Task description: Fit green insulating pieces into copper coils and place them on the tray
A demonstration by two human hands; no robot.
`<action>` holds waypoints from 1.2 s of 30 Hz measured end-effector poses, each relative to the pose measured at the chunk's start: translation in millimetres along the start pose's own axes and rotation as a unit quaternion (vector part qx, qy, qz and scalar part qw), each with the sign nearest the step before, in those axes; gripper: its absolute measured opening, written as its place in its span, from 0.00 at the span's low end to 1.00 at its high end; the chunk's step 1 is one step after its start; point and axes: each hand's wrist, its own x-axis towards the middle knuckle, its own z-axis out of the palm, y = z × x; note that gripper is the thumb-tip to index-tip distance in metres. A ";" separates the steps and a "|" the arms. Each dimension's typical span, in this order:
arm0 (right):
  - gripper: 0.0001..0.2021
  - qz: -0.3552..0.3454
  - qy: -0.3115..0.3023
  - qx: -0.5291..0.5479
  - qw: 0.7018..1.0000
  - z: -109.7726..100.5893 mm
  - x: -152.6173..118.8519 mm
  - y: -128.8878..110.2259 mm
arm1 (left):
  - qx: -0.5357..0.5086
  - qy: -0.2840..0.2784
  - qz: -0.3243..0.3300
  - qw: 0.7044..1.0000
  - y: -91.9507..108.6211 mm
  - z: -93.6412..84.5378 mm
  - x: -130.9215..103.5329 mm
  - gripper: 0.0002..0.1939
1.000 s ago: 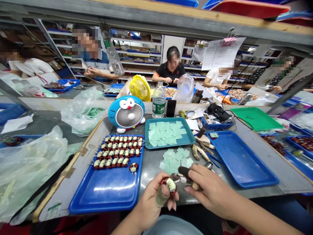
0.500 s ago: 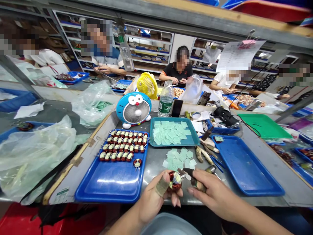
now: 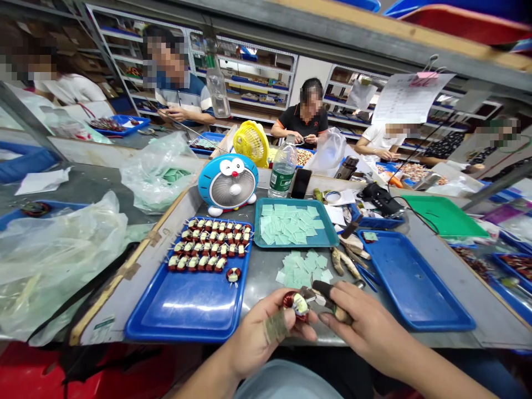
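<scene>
Between the thumb and fingers of my left hand (image 3: 266, 327) is a red-brown wound coil (image 3: 296, 305) with a pale middle. The left thumb is wrapped in tape. My right hand (image 3: 361, 321) is closed around a tool (image 3: 338, 311) with a dark, worn handle; its metal end is close to the coil's wires. Dark covers sit on some right fingertips. Just beyond the hands lies a loose pile of pale green squares (image 3: 303, 269). More squares fill a teal tray (image 3: 332, 238) behind it. At the left, a blue tray (image 3: 183, 310) holds rows of similar coils.
Behind the trays stand a blue cartoon fan (image 3: 228, 183), a water bottle (image 3: 282, 172) and a phone (image 3: 300, 183). Pliers (image 3: 368, 276) and worn finger covers lie right of the pile, beside another blue tray (image 3: 428, 288). Several people sit across the bench.
My left hand has turned the coil slightly, and its thumb now lies over the coil's lower side. The right hand has shifted a little while still holding the tool.
</scene>
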 end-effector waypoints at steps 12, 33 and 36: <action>0.05 -0.007 0.020 -0.043 0.999 1.4 2.7 -9.5 | 0.010 0.000 0.018 1.000 3.7 -4.8 -0.8 0.27; 0.02 0.012 -0.066 -0.034 0.997 -26.8 17.6 -27.8 | 0.138 -0.010 0.038 0.990 17.5 -4.2 -4.0 0.24; 0.03 0.002 -0.051 -0.059 0.997 -22.9 18.8 -25.9 | 0.161 -0.004 0.050 0.986 18.6 -3.7 -4.2 0.24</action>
